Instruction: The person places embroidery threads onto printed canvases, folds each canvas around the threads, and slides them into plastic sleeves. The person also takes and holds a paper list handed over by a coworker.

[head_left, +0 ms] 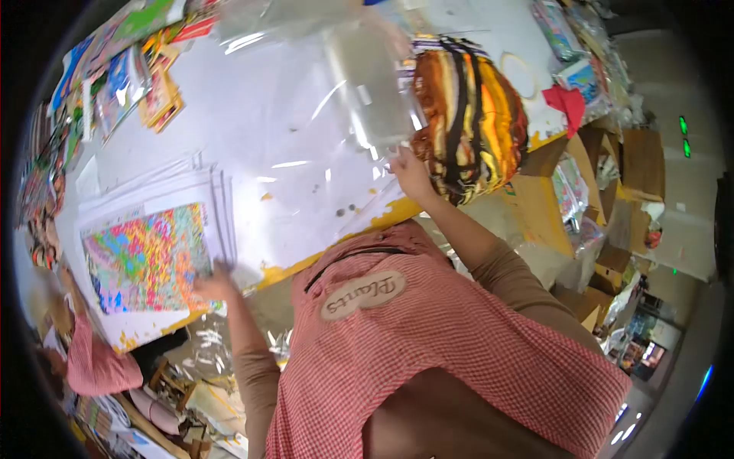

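My left hand (216, 285) is at the right edge of a sheet with a multicoloured print (145, 256), its thumb and fingers apart and slightly blurred. This sheet lies on top of a fanned stack of white sheets (218, 203). The fingers of my right hand (411, 174) are closed at the lower corner of a clear plastic bag (367, 96), which is blurred. Right of the bag lies a large bundle of brown, black, yellow and orange strands (474, 115).
Packets and cards (126, 84) lie at the table's upper left. A red cloth (566, 103) lies at the right end, near more packets (577, 76). Open cardboard boxes (543, 206) stand beyond that edge. Another person's checked sleeve (99, 363) shows at the lower left.
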Available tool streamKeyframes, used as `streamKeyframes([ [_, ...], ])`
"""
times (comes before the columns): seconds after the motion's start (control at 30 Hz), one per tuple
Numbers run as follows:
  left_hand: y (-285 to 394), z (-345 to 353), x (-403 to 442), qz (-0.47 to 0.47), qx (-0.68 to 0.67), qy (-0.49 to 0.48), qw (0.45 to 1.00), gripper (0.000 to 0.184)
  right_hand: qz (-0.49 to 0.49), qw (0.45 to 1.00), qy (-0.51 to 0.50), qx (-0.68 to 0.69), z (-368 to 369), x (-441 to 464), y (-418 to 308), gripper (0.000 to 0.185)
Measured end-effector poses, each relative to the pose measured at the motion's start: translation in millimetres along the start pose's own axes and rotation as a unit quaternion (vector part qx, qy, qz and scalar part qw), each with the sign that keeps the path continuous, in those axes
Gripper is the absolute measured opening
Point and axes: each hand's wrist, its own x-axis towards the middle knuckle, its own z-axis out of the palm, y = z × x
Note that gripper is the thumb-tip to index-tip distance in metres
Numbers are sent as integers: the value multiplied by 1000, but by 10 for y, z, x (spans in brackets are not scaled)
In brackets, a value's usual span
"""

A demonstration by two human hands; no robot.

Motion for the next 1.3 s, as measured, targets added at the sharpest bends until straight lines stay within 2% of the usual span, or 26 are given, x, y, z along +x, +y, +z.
streamKeyframes([
  [0.03, -180, 28, -17, 8, 97, -3, 995, 75, -1, 1000, 10, -8, -94, 55, 78, 33],
  [0.1, -157, -105, -17, -52, 81, -45, 994, 75, -158, 975, 146, -47, -180, 211, 348, 39],
  [0.13, -224, -76, -9, -59, 83, -55, 993, 77, -73, 996, 56, -15, -420, 238, 138, 40],
  [0.17, -273, -29, 24, -64, 86, -64, 992, 79, -75, 995, 59, -17, -553, 329, 106, 40],
  [0.2, -175, -73, 36, -65, 83, -64, 992, 79, -136, 979, 133, -71, -676, 481, 82, 38],
  [0.27, -15, -245, 125, -286, 106, -197, 932, 83, -215, 937, 225, -159, -958, 835, -4, 36],
  [0.4, 37, -380, 166, -328, 112, -198, 917, 85, -253, 909, 293, -153, -1537, 1772, -168, 33],
  [0.47, -316, -115, 250, -263, 123, -247, 924, 71, -244, 919, 280, -129, -1798, 2258, -160, 36],
  [0.53, -1048, 291, 213, -255, 40, -273, 926, 60, -209, 880, 260, -339, -1985, 2646, -136, 47],
  [0.57, -1265, 520, 342, -239, -46, -300, 923, 50, -213, 883, 253, -334, -2054, 2804, -113, 47],
  [0.6, -1208, 392, 373, -245, -42, -294, 923, 50, -181, 895, 182, -365, -2117, 2962, -78, 52],
  [0.63, -1053, 150, 419, -392, -205, -275, 854, 39, -148, 901, 108, -394, -2164, 3125, -33, 57],
  [0.67, -951, -24, 426, -516, -359, -239, 740, 29, -134, 902, 67, -404, -2207, 3299, 12, 62],
  [0.7, -1146, -62, 446, -499, -533, -231, 643, 18, -119, 901, 24, -416, -2235, 3446, 43, 67],
  [0.77, -780, -560, 432, -518, -679, -112, 509, 11, -89, 891, -43, -444, -2245, 3666, 150, 67],
  [0.8, -980, -625, 454, -508, -778, -121, 349, 11, -69, 888, -63, -451, -2230, 3664, 123, 67],
  [0.83, -851, -814, 430, -511, -773, -118, 356, 11, -48, 884, -82, -457, -2242, 3658, 49, 69],
  [0.9, 93, -1341, 249, -477, -848, -132, 191, 11, -58, 837, -22, -543, -2184, 3395, -372, 67],
  [0.97, 695, -1407, -104, -391, -824, -304, 274, 13, -194, 807, 110, -547, -2191, 3146, -434, 59],
  [1.03, 1555, -1399, -534, -420, -793, -369, 243, 15, -212, 808, 109, -539, -2267, 2855, -502, 50],
  [1.07, 1972, -1442, -700, -500, -701, -384, 332, 15, -226, 809, 110, -531, -2327, 2669, -516, 42],
  [1.1, 2119, -1439, -808, -496, -620, -512, 329, 21, -224, 807, 115, -534, -2403, 2464, -516, 42],
  [1.13, 2261, -1373, -908, -469, -578, -604, 284, 25, -255, 813, 110, -512, -2495, 2234, -505, 34],
  [1.17, 2537, -1491, -918, -393, -499, -653, 413, 29, -286, 817, 106, -490, -2590, 1987, -495, 27],
  [1.23, 2790, -1689, -731, -254, -484, -743, 388, 33, -288, 816, 146, -479, -2817, 1414, -696, 24],
  [1.3, 2773, -1639, -596, -189, -485, -760, 389, 36, -295, 814, 217, -451, -3103, 971, -801, 22],
])
